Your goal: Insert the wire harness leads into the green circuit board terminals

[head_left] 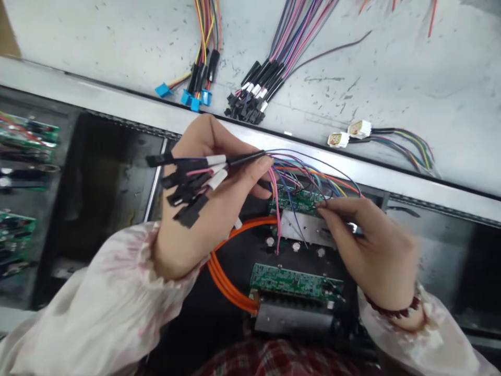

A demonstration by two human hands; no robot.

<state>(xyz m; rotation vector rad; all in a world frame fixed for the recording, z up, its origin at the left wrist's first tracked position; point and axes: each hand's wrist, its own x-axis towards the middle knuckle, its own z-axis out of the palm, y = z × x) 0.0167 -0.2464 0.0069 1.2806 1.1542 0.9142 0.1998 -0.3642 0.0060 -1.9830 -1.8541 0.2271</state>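
Observation:
My left hand [203, 198] is shut on a wire harness [242, 159], with its black connectors [183, 183] and white sleeves fanning out past my fingers. The harness's coloured wires [305, 175] run over to a green circuit board [297, 201] mounted on a metal heat plate [303, 227]. My right hand [364, 240] sits at the board's right edge with its fingertips pressed together, and whatever lies between them is hidden. A second green circuit board [295, 282] lies nearer me, below both hands.
Thick orange cables [229, 277] loop beneath my left hand. A metal rail [129, 117] runs across behind the boards. On the pale bench beyond lie wire bundles with blue connectors [191, 99], black connectors [246, 104] and white connectors [359, 129]. Stacked green boards [25, 130] stand at far left.

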